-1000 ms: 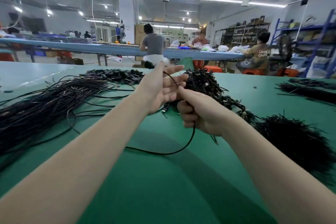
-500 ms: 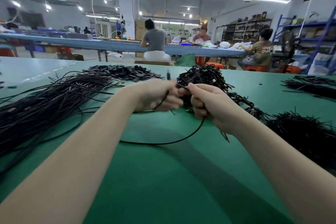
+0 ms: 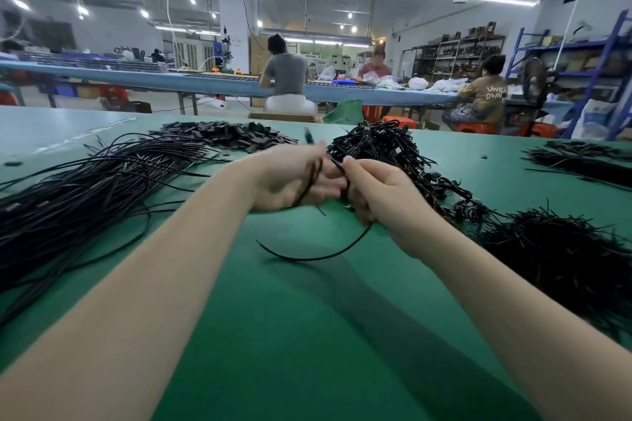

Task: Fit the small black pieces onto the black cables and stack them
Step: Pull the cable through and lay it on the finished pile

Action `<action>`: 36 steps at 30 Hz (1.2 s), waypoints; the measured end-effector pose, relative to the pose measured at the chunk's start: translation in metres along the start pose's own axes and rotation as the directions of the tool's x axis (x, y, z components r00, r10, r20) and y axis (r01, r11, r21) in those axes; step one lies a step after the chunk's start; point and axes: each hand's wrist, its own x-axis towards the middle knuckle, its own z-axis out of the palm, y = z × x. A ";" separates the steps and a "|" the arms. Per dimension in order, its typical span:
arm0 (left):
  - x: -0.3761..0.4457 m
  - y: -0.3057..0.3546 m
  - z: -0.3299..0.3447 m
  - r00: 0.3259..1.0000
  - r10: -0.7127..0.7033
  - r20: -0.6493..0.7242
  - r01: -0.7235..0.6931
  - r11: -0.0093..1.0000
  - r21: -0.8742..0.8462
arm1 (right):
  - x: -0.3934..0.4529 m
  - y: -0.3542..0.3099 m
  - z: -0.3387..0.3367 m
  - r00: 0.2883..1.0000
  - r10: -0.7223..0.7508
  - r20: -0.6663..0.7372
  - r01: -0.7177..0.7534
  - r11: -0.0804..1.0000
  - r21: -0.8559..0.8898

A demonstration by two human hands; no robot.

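Head view: cable (image 3: 309, 258) pinched between both hands' fingers (image 3: 352, 166).

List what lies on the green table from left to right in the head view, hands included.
Loose bundle of long black cables → heap of small flat black pieces → left hand → right hand → bristly heap of short black cables, with another dark cable bundle at the far right.

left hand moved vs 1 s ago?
Yes. The left hand has closed from open fingers onto the cable, dropping from in front of the small black pieces pile toward the table.
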 end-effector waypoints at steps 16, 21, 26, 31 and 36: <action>-0.012 0.002 -0.022 0.894 -0.162 0.418 0.054 0.964 0.259 | 0.000 0.014 -0.020 0.989 -0.072 -0.127 0.003 0.880 -0.476; 0.009 -0.011 0.003 0.997 -0.061 0.044 0.061 0.998 -0.008 | 0.004 -0.004 -0.002 0.982 -0.179 -0.059 0.131 0.873 -0.470; 0.013 -0.001 0.000 0.970 0.213 -0.117 -0.243 0.813 -0.530 | -0.011 0.014 0.019 0.966 0.104 0.235 -0.069 0.986 -0.155; 0.014 -0.009 0.004 0.975 0.220 0.039 -0.156 0.795 -0.586 | -0.010 0.030 0.014 0.958 0.272 0.088 -0.282 0.952 0.122; 0.025 -0.033 0.019 0.977 0.130 0.167 -0.010 0.817 -0.576 | -0.006 0.035 0.006 0.942 0.319 0.106 -0.335 0.860 0.385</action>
